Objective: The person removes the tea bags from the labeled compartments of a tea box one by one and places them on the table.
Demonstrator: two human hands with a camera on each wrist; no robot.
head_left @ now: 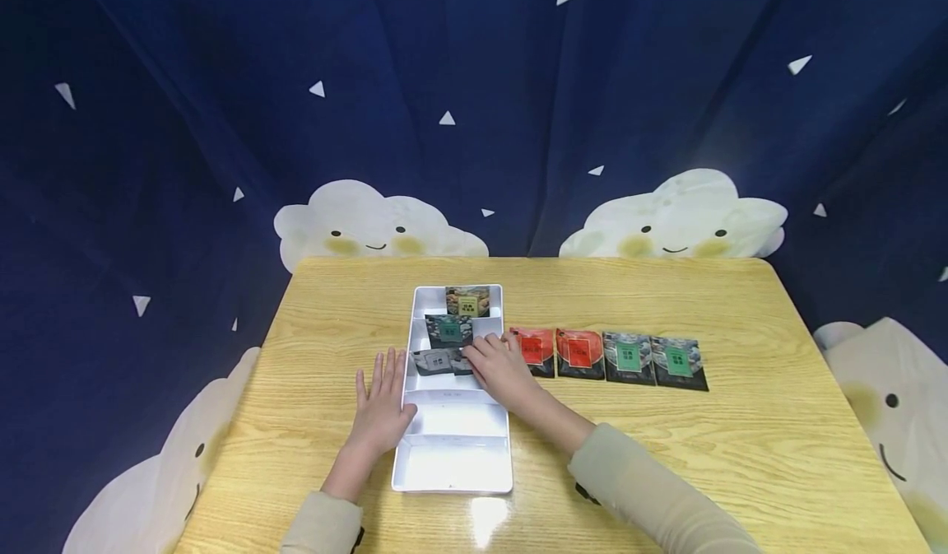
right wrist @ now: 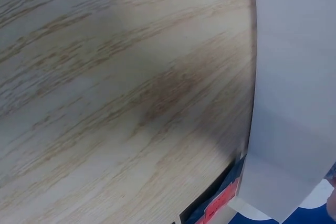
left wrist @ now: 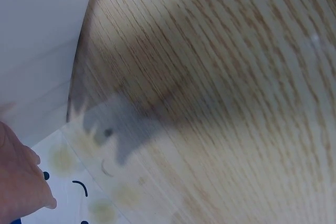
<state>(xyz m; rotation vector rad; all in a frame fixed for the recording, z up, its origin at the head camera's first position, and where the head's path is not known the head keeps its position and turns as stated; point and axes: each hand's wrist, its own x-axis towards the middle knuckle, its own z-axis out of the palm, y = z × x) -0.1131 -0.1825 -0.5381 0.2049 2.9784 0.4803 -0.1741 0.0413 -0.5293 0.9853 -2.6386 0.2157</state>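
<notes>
A white compartment tray point(head_left: 452, 465) stands lengthwise in front of me. My left hand point(head_left: 381, 410) lies against its left side, fingers straight and thumb over the rim; part of that hand point(left wrist: 21, 179) shows in the left wrist view. My right hand point(head_left: 504, 369) reaches over the right rim and pinches a grey sachet point(head_left: 461, 363) in the third compartment from the back. Beside that, another grey sachet point(head_left: 432, 362) leans in the same compartment. Behind them stand a dark green sachet point(head_left: 448, 332) and, in the rearmost compartment, a yellow-brown sachet point(head_left: 468, 300).
Right of the tray, two red-and-black sachets point(head_left: 580, 352) and two green-labelled sachets point(head_left: 628, 358) lie in a row on the wooden table point(head_left: 741, 455). The first red one is close to the tray and my right hand. A dark blue curtain point(head_left: 504, 126) hangs behind.
</notes>
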